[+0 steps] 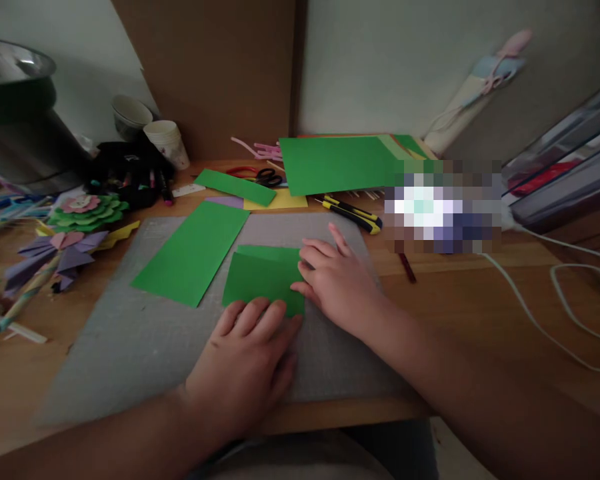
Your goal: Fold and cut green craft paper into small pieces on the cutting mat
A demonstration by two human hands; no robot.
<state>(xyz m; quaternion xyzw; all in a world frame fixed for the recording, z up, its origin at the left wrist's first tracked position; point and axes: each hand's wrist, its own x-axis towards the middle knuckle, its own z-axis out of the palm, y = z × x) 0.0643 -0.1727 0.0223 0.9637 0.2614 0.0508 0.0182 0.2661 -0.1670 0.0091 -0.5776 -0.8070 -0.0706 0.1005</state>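
A green sheet of paper [265, 277], folded over on itself, lies on the grey cutting mat [180, 353]. Along its far edge a strip of the lower layer shows. My left hand [250, 353] has its fingers bent over the paper's near edge, with the thumb low on the right. At the right edge, the fingertips and thumb of my right hand [335, 277] close on the paper, while one finger sticks up. How firmly either hand grips is hard to see. To the left lies another flat green sheet of paper [193, 257].
Behind the mat are a green strip [236, 187], scissors [267, 177], a yellow-black utility knife [350, 213] and stacked green sheets [335, 163]. Paper flowers [63, 247] lie left, near a metal container [25, 133] and paper cups [166, 141]. A white cable [520, 320] runs at right.
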